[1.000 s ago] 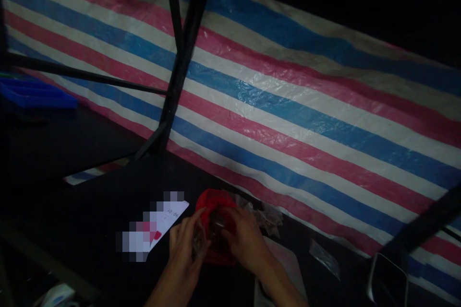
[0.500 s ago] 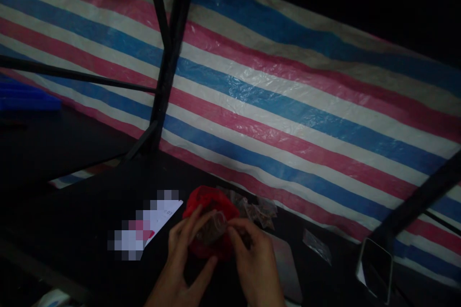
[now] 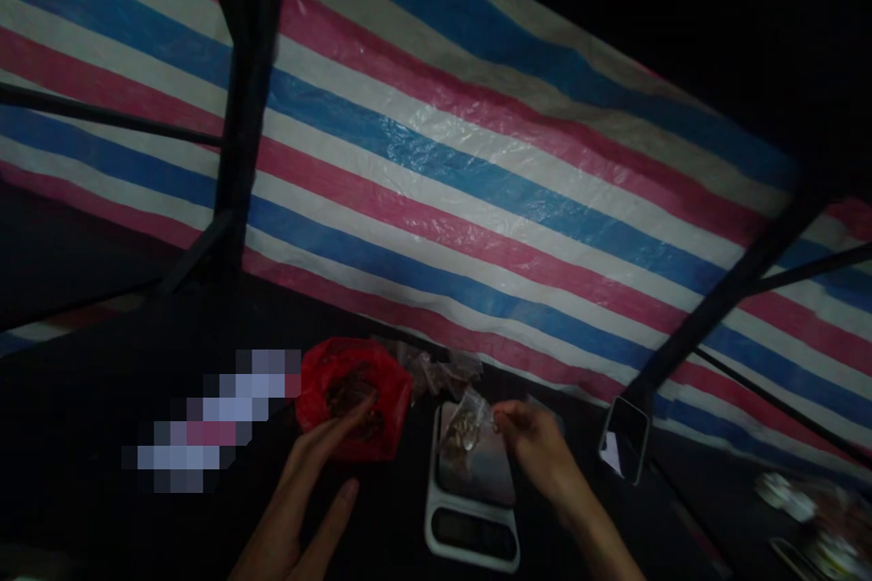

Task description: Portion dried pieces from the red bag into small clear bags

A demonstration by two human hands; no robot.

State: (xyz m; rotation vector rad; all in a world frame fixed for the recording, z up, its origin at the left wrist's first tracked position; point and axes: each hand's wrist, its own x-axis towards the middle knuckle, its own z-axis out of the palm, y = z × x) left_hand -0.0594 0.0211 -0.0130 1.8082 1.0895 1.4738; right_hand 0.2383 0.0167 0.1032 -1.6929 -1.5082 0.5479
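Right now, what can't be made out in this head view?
- Small clear plastic bag held by right hand: contents too dim.
- White digital scale: display dark, unreadable.
- Red plastic bag under left hand: contents shadowed.
- Flat card: pixelated.

We see the two hands, earlier joined over the red bag (image 3: 354, 397), now parted. The right hand (image 3: 538, 440) has carried the small clear bag (image 3: 464, 427) away from the red bag and holds it pinched by its top corner over the platform of the scale (image 3: 475, 495). The left hand (image 3: 310, 481) has let go of the clear bag; its fingers now lie open, the fingertips (image 3: 361, 408) at the mouth of the red bag. Our view has swung rightward, bringing the scale's whole front into sight.
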